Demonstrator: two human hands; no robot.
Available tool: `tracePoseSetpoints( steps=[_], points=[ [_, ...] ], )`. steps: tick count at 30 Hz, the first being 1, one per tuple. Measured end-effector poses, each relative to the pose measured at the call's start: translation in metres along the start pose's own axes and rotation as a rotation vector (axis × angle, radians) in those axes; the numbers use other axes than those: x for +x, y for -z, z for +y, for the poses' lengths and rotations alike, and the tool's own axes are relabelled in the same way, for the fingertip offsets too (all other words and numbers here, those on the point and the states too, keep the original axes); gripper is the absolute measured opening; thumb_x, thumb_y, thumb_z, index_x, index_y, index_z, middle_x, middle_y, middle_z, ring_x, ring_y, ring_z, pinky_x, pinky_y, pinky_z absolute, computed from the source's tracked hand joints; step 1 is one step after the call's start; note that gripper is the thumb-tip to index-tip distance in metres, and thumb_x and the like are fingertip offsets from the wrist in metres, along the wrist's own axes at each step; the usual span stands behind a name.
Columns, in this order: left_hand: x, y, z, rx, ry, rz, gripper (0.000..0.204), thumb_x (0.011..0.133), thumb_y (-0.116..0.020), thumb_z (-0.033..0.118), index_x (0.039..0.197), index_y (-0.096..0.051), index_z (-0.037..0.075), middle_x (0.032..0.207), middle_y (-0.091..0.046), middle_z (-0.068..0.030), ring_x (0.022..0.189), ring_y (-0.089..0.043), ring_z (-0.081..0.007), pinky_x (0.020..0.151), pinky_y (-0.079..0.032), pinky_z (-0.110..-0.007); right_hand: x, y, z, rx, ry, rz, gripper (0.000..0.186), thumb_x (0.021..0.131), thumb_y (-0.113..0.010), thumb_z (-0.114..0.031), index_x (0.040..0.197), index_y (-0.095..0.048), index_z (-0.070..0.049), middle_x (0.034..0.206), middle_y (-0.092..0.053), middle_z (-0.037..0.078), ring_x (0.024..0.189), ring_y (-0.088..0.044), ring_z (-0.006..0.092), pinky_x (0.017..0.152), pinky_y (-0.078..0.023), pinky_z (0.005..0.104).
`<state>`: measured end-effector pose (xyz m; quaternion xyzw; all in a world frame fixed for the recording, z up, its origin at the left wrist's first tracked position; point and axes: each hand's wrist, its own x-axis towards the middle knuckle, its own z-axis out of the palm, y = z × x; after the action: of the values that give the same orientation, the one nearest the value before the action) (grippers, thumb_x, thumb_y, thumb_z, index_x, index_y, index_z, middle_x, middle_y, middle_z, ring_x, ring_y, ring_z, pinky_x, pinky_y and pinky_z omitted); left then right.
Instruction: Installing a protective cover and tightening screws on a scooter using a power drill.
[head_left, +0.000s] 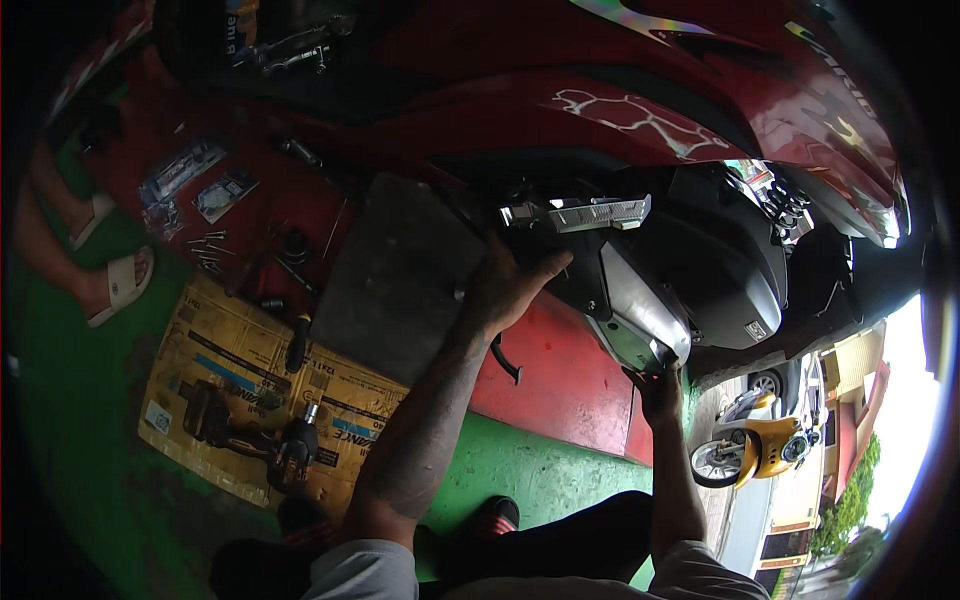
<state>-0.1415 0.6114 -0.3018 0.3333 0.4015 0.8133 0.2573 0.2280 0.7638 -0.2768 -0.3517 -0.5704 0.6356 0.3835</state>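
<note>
1. The silver-grey panel [641,302] sits at the underside of the red scooter [640,125], between the two hands, above the right-hand end of the red platform [550,375].
2. The left hand [515,285] is by the panel's upper-left end, thumb stretched toward it; the fingers are hidden, so I cannot tell whether they grip.
3. The right hand [658,388] is closed on the panel's lower-right tip, fingers curled at its underside.
4. The panel's long axis slants from upper left to lower right, its narrowing tip pointing toward the platform's lower-right corner.
5. A black casing [728,290] lies just to the panel's right.
6. A power driver [285,450] rests near the lower edge of the cardboard [180,375], its nose turned toward the upper edge.
</note>
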Motion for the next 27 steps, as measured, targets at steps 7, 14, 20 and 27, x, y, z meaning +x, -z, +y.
tracePoseSetpoints(
  steps=[7,14,20,27],
  points=[
    [0.001,0.004,0.0,0.165,0.162,0.003,0.091,0.089,-0.082,0.04,0.148,-0.03,-0.005,0.144,-0.052,-0.0171,0.136,-0.048,-0.0261,0.116,-0.038,-0.041,-0.002,-0.008,0.001,-0.065,0.068,0.035,0.07,0.102,-0.059,-0.053,0.155,-0.03,-0.018,0.149,-0.047,0.015,0.133,-0.054,0.0353,0.103,-0.052,0.0619],
    [-0.002,-0.002,0.005,0.026,0.014,0.024,0.09,0.091,-0.081,0.037,0.152,-0.029,-0.004,0.148,-0.05,-0.0182,0.139,-0.046,-0.026,0.118,-0.035,-0.04,-0.002,-0.008,-0.004,-0.117,0.075,0.043,0.074,0.099,-0.064,-0.053,0.154,-0.034,-0.014,0.149,-0.05,0.016,0.132,-0.057,0.0356,0.103,-0.052,0.0624],
    [0.0,-0.002,0.015,-0.039,-0.005,-0.01,0.078,0.093,-0.08,0.033,0.15,-0.038,-0.002,0.146,-0.051,-0.0164,0.138,-0.047,-0.025,0.118,-0.035,-0.039,-0.006,-0.018,-0.007,-0.105,0.084,-0.005,0.077,0.099,-0.065,-0.051,0.157,-0.027,-0.016,0.152,-0.046,0.017,0.135,-0.054,0.038,0.106,-0.05,0.0619],
    [-0.004,-0.009,0.026,-0.053,-0.105,0.037,0.066,0.088,-0.085,0.032,0.136,-0.054,-0.001,0.125,-0.063,-0.009,0.119,-0.058,-0.0203,0.106,-0.046,-0.037,-0.004,-0.021,-0.009,-0.097,0.092,-0.043,0.079,0.099,-0.066,-0.051,0.158,-0.025,-0.017,0.152,-0.045,0.017,0.135,-0.053,0.0389,0.109,-0.048,0.0615]
  ],
)
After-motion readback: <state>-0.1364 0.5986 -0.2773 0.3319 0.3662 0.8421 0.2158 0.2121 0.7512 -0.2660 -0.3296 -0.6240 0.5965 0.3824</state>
